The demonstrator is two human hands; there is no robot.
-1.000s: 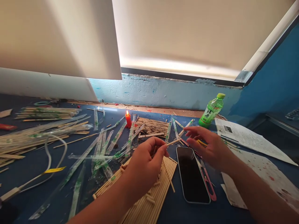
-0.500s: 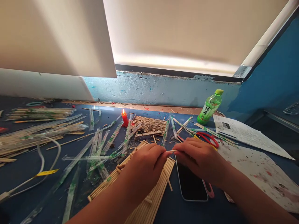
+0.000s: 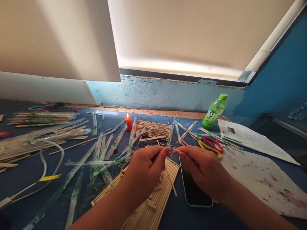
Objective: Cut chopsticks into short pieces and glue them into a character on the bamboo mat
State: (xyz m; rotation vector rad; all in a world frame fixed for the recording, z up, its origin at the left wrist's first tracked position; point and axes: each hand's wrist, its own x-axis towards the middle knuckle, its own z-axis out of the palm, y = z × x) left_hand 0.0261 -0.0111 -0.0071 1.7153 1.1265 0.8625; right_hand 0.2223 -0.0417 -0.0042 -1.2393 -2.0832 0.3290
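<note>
My right hand is closed in a pinch on a thin wooden stick, whose pale end pokes out past the fingertips. Just left of it, my left hand has thumb and fingers pressed together; whatever they hold is hidden. A small gap separates the two sets of fingertips. Beneath my left hand lies a flat panel of wooden sticks laid side by side, with short stick pieces on top. A dark-screened phone lies under my right hand.
A lit red candle stands behind a scatter of clear chopstick wrappers. Scissors, a green tea bottle and a printed sheet are on the right. Stick bundles and a white cable lie left.
Earlier a stick spanned the fingertips of both hands. Now the fingertips are apart, and only a short end shows at my right hand. The left hand has turned slightly.
</note>
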